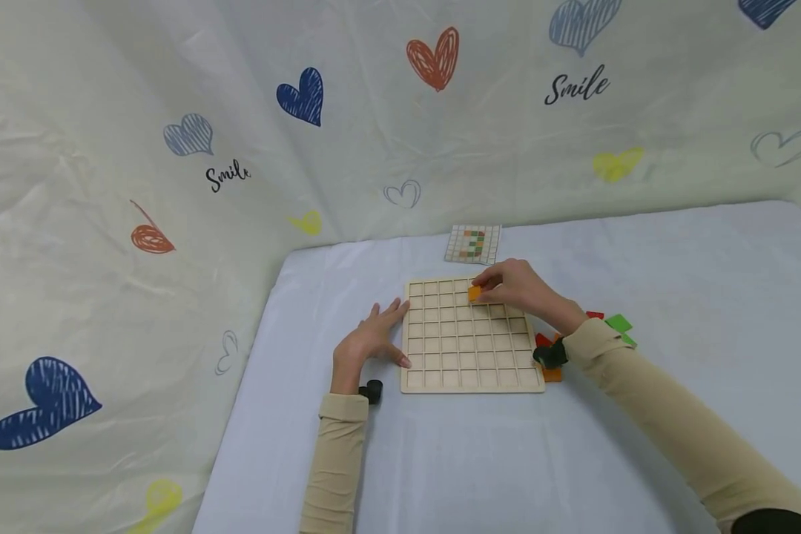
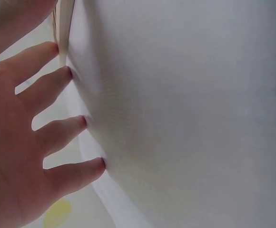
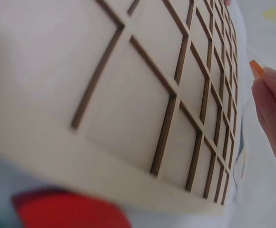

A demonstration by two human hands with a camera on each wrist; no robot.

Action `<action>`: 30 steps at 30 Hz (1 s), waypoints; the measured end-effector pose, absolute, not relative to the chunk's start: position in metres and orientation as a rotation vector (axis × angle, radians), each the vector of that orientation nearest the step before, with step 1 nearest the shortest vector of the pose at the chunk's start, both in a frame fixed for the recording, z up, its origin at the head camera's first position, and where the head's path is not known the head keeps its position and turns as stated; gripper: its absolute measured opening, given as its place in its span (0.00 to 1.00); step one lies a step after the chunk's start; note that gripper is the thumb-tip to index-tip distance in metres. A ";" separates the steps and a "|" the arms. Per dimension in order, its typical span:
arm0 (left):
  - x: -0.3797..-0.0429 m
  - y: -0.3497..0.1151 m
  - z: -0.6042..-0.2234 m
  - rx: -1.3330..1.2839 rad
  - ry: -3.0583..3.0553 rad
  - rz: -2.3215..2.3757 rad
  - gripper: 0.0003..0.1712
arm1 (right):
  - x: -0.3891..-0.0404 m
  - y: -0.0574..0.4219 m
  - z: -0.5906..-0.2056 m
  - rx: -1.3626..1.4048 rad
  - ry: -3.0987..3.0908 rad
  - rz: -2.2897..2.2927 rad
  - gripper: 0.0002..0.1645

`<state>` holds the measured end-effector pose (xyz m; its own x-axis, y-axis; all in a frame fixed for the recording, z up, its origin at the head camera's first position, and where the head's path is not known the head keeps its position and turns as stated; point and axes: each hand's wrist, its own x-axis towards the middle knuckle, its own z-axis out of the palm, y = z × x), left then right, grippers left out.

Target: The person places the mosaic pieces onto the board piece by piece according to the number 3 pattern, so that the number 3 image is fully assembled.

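Note:
A pale wooden grid board point(image 1: 467, 343) with square cells lies on the white-covered table. My right hand point(image 1: 522, 288) pinches a small orange square tile point(image 1: 475, 294) between thumb and fingertips, over the board's far rows. In the right wrist view the orange tile point(image 3: 256, 69) shows edge-on, close above the grid. My left hand point(image 1: 372, 335) has its fingers spread at the board's left edge, with thumb and a fingertip right at the rim. In the left wrist view the left hand's straight fingers point(image 2: 47, 95) reach down to the cloth beside the board.
Behind the board lies a pattern card point(image 1: 473, 244) with a coloured grid figure. At the board's right, partly under the right forearm, are red, orange and green tiles point(image 1: 619, 322). A heart-printed cloth point(image 1: 360, 148) hangs behind the table.

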<state>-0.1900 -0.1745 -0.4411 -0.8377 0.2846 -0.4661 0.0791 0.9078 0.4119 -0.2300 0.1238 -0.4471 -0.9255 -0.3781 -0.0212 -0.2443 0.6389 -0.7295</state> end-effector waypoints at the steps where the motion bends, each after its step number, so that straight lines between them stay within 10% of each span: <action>1: -0.190 -0.175 -0.442 0.261 2.533 0.514 0.71 | -0.232 0.121 -0.448 -0.510 2.678 -1.159 0.20; 30: -0.191 -0.175 -0.441 0.276 2.529 0.534 0.69 | -0.249 0.077 -0.466 -0.561 2.643 -1.132 0.16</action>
